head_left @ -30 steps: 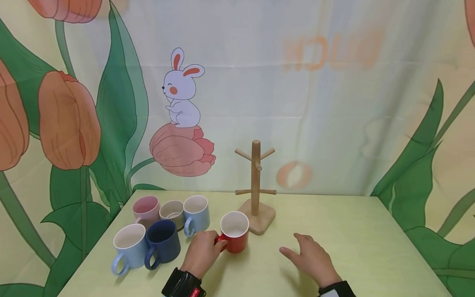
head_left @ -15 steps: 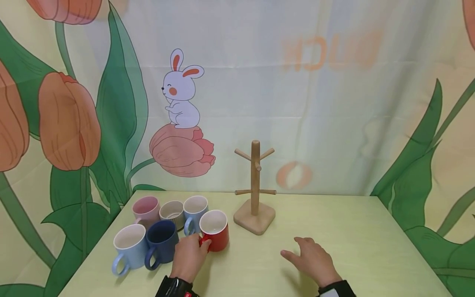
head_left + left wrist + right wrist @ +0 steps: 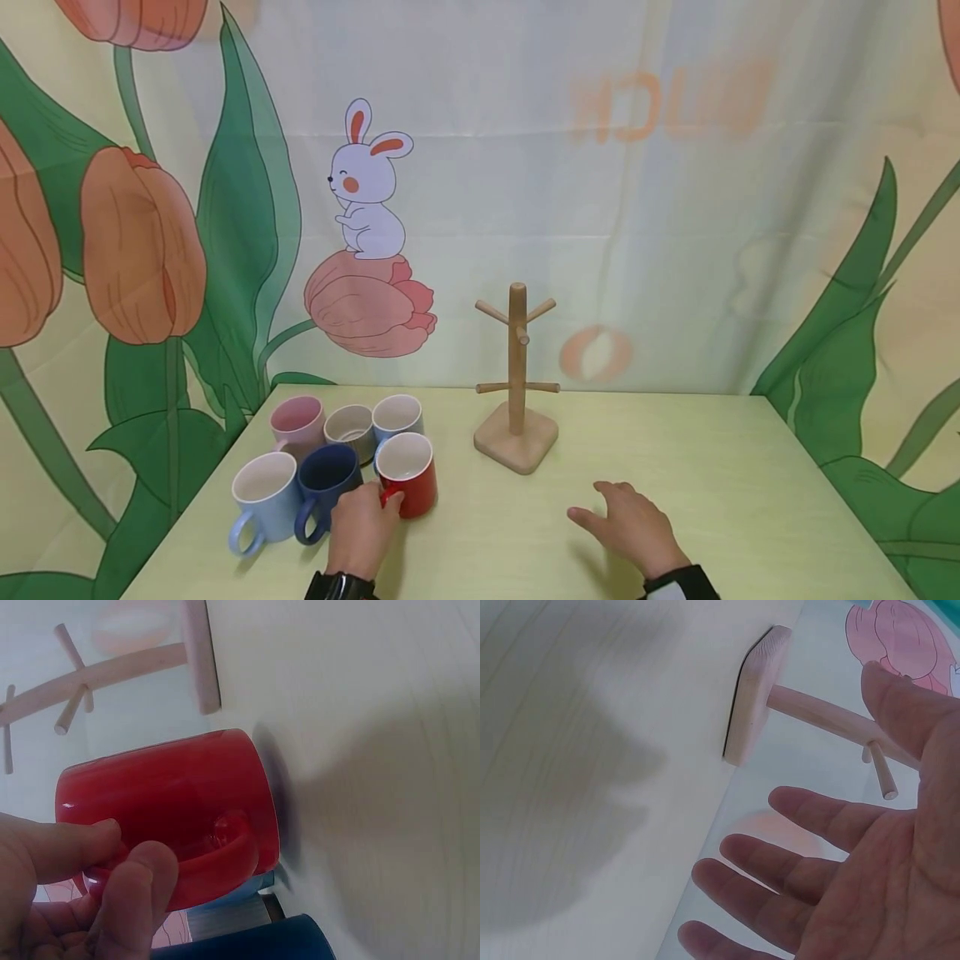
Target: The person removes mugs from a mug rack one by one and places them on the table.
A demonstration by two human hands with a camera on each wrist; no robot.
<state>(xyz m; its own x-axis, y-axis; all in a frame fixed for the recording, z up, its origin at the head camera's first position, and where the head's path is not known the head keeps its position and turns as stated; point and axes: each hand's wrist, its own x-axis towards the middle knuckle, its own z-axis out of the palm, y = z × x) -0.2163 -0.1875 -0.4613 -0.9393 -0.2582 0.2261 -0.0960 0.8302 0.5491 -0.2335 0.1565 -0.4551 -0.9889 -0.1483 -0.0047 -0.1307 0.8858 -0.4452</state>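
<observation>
My left hand (image 3: 362,529) pinches the handle of a red mug (image 3: 416,487) between thumb and fingers. The mug is upright, white inside, and in the left wrist view the red mug (image 3: 161,787) shows a shadow beside its base. It stands just right of a dark blue mug (image 3: 330,483) and partly covers a light blue mug (image 3: 397,414) behind it. My right hand (image 3: 633,527) hovers over the right half of the table with nothing in it. In the right wrist view the right hand (image 3: 855,877) has its fingers spread loosely, palm showing.
A wooden mug tree (image 3: 517,358) with bare pegs stands at the middle back. To the left are a pink mug (image 3: 296,429), a grey-beige cup (image 3: 351,429) and another light blue mug (image 3: 264,496). A printed curtain (image 3: 675,208) hangs behind the pale table (image 3: 712,467).
My left hand has carried the red mug leftward, away from the mug tree's base and up beside the dark blue mug. My right hand has hardly moved.
</observation>
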